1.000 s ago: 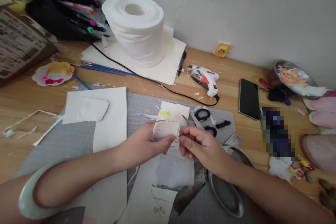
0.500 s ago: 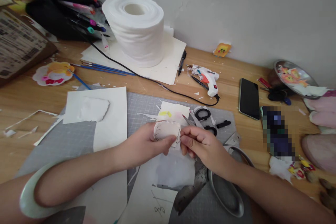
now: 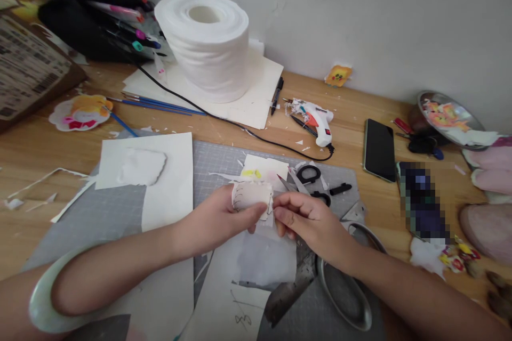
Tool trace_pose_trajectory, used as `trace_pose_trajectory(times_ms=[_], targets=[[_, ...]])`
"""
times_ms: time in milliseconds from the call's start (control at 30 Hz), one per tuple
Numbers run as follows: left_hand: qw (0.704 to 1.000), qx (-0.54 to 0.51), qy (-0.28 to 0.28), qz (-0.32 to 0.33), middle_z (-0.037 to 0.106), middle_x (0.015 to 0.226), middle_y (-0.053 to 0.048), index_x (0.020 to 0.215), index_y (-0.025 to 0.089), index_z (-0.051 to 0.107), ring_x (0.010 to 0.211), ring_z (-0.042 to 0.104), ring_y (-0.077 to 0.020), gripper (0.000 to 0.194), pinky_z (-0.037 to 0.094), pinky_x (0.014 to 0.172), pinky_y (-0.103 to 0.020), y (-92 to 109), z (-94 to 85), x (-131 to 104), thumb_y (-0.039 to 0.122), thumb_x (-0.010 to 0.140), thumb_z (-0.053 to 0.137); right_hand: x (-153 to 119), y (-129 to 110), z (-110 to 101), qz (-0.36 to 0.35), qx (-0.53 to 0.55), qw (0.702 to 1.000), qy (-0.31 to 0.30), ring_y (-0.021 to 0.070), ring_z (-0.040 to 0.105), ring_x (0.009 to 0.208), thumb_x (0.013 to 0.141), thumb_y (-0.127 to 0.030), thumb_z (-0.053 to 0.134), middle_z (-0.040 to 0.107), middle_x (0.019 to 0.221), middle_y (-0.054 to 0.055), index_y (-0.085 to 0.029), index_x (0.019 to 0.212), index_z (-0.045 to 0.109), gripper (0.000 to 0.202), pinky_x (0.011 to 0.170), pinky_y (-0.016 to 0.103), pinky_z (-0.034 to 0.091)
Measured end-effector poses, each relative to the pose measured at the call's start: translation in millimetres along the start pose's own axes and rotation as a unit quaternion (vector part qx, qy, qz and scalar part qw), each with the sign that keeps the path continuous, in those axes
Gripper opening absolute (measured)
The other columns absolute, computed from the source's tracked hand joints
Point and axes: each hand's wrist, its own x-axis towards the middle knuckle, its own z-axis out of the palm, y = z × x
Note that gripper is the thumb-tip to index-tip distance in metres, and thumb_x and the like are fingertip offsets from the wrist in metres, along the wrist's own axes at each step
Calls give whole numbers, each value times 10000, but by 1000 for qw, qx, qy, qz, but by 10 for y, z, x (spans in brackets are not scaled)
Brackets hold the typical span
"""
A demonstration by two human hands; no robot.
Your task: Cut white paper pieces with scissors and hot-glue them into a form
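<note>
Leftmost on the scrap-strewn wooden desk [image 3: 24,157] lies a paint palette [image 3: 82,112], then a white roll [image 3: 206,56] before the grey wall [image 3: 360,10]. Above the cutting mat [image 3: 102,226], the left hand [image 3: 226,219] clasps a small white card [image 3: 251,195] under its thumb; the right hand [image 3: 301,217], fingertips nearly together, apparently pinches its right edge. Beyond: phone [image 3: 379,150], metal bowl [image 3: 467,107].

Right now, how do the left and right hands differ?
Left hand holds the white piece, thumb across its face; right hand has thumb and fingertips at the piece's right edge, grip unclear.
Left forearm wears a pale bangle; right forearm shows none.
Shared: both hands are bare, fingers bent.
</note>
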Motion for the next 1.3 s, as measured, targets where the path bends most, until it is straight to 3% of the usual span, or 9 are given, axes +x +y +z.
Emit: trace_pose_trajectory(times_ms=[500, 700, 900, 1300], targets=[[999, 24, -29, 31, 528, 573, 41, 608, 167, 538, 548, 503, -98, 257, 403, 531, -184, 0, 4, 14, 293, 816, 454, -23, 8, 4, -1, -37, 999, 3, 70, 434, 512, 866, -306, 469, 539, 601, -39, -180, 833, 530, 145, 491, 201, 349], [997, 23, -69, 21, 562, 604, 30, 640, 158, 586, 570, 518, -103, 266, 413, 556, -190, -19, 6, 14, 296, 820, 446, -16, 21, 3, -13, -37, 999, -4, 64, 422, 519, 893, -316, 428, 528, 601, -39, -181, 802, 521, 188, 493, 193, 339], [1000, 13, -27, 9, 520, 546, 41, 519, 168, 514, 541, 476, -98, 321, 371, 525, -190, -15, -3, -1, 302, 803, 444, 6, 23, -8, -16, 18, 1000, 6, 67, 417, 491, 884, -343, 438, 524, 580, -39, -178, 870, 536, 193, 479, 201, 345], [999, 14, -36, -9, 504, 553, 41, 525, 169, 506, 537, 454, -97, 324, 354, 515, -193, 4, -7, -2, 317, 805, 437, 12, 31, -2, -9, 31, 999, -13, 63, 428, 487, 865, -272, 481, 542, 577, -40, -184, 859, 542, 107, 476, 198, 348]])
